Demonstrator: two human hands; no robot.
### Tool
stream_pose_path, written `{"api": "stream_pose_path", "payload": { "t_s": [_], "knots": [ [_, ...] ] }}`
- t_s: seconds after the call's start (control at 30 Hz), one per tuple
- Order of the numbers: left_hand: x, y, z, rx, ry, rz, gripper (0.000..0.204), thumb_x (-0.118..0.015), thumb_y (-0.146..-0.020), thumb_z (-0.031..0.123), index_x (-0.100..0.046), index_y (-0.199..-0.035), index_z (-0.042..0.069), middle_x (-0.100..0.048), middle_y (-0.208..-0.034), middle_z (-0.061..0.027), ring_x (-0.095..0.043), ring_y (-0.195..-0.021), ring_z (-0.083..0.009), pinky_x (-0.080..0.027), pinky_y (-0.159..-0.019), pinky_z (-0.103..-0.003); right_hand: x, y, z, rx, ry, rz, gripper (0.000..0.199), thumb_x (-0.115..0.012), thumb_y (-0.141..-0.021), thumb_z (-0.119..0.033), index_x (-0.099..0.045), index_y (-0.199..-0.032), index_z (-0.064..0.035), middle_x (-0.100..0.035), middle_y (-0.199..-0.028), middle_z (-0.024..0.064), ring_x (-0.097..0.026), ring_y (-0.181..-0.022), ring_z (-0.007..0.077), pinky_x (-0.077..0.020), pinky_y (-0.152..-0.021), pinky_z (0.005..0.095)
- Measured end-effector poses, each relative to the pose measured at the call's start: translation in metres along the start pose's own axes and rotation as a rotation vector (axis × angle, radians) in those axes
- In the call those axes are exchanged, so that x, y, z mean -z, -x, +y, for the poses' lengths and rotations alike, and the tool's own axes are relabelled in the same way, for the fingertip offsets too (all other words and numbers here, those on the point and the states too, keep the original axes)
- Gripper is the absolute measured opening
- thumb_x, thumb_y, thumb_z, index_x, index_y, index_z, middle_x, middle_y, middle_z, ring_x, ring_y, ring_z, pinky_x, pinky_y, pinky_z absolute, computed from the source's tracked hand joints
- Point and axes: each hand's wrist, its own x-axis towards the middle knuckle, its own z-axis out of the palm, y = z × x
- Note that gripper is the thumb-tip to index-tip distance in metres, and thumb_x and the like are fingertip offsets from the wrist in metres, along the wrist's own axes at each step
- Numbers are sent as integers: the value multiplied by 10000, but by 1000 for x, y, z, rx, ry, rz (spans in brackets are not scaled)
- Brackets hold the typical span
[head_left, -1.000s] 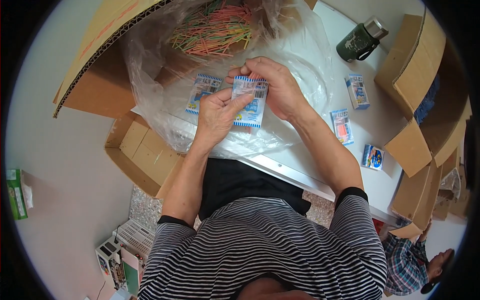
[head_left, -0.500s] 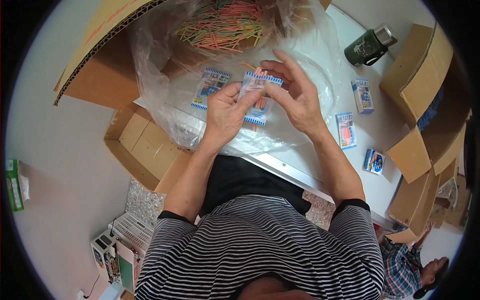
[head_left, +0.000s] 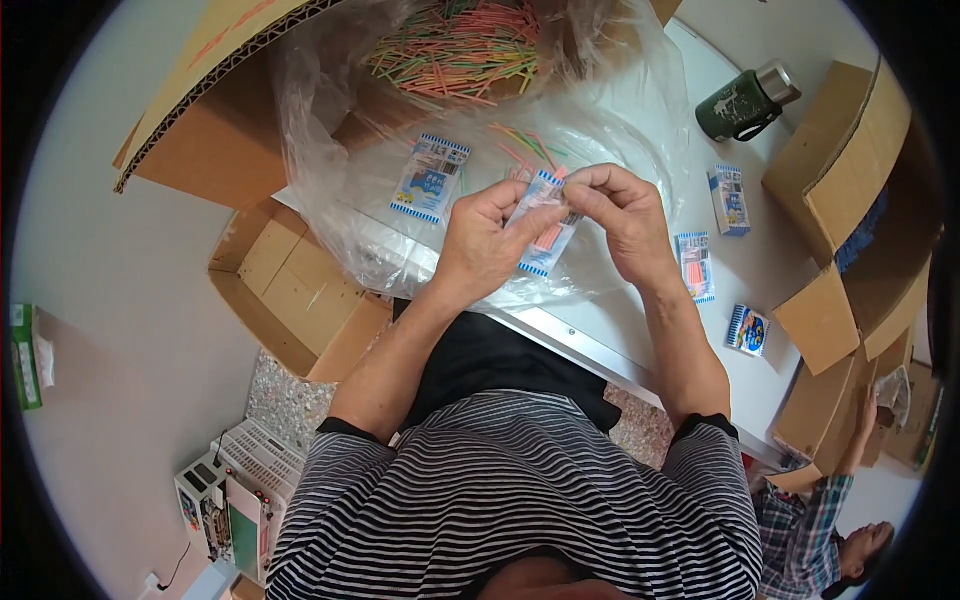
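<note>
My left hand (head_left: 488, 240) and my right hand (head_left: 618, 216) together hold a small clear packet with blue-and-white printed edges (head_left: 545, 232), tilted, with pink sticks showing inside it. Both hands pinch its top end above a sheet of clear plastic (head_left: 350, 210) spread over the white table (head_left: 600, 345). A second flat blue-and-white packet (head_left: 430, 178) lies on the plastic to the left of my hands. Behind them, a heap of thin pink, green and yellow sticks (head_left: 455, 50) fills a plastic-lined cardboard box (head_left: 200, 130).
Three more small packets (head_left: 728, 200) (head_left: 694, 265) (head_left: 748, 330) lie on the table at right. A dark green flask (head_left: 745, 100) stands at the back right. Open cardboard boxes (head_left: 835, 200) (head_left: 290, 300) flank the table. Another person (head_left: 840, 520) is at lower right.
Both hands have shifted slightly right with the packet, which has turned from nearly flat-on to tilted, and the fingers now pinch its top end.
</note>
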Motion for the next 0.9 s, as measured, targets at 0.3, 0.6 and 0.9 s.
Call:
{"api": "stream_pose_path", "payload": {
  "t_s": [0.3, 0.6, 0.9],
  "knots": [
    [67, -4, 15, -255, -1069, 530, 395, -784, -791, 376, -713, -965, 29, -714, -990, -171, -680, -911, -351, -542, -771, -449, 97, 31, -71, -146, 512, -82, 90, -643, -960, -101, -641, -934, -15, -609, -822, -29, -547, -729, 60, -455, -683, 228],
    [97, -14, 7, 99, -1135, 467, 336, -771, -793, 310, -689, -993, 52, -732, -919, -127, -692, -875, -325, -526, -751, -431, 48, -13, -71, 324, 1272, 82, 160, -666, -900, -87, -664, -1021, 18, -679, -912, 160, -667, -816, 301, -525, -723, 372],
    [109, -15, -1, 47, -925, 477, 244, -745, -809, 254, -723, -989, 89, -729, -826, -123, -699, -805, -327, -526, -727, -420, -19, -270, -27, 566, 1862, 41, 299, -613, -936, -261, -648, -1170, -79, -673, -1138, 205, -647, -1043, 377, -505, -898, 499]
  ]
}}
